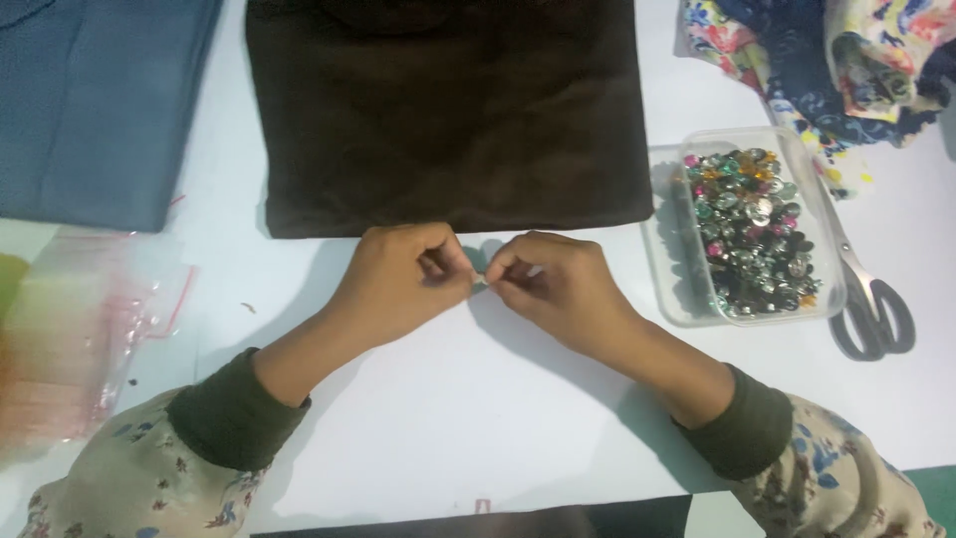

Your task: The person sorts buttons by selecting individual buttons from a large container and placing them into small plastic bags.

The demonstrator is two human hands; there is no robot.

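Note:
My left hand (403, 279) and my right hand (558, 284) meet at the fingertips over the white table (478, 418), just below the front edge of a folded dark brown cloth (448, 110). Together they pinch a tiny pale, shiny piece (480, 283) between thumbs and forefingers; it is too small to make out. Both hands have their fingers curled in. A clear plastic tray (669, 249) full of several coloured, faceted gems (752, 234) stands right of my right hand.
Grey-handled scissors (871, 304) lie right of the tray. A folded blue cloth (100, 100) is at the back left, floral fabric (846, 60) at the back right. Clear zip bags (85, 329) lie at the left. A dark cloth edge (518, 523) shows at the bottom.

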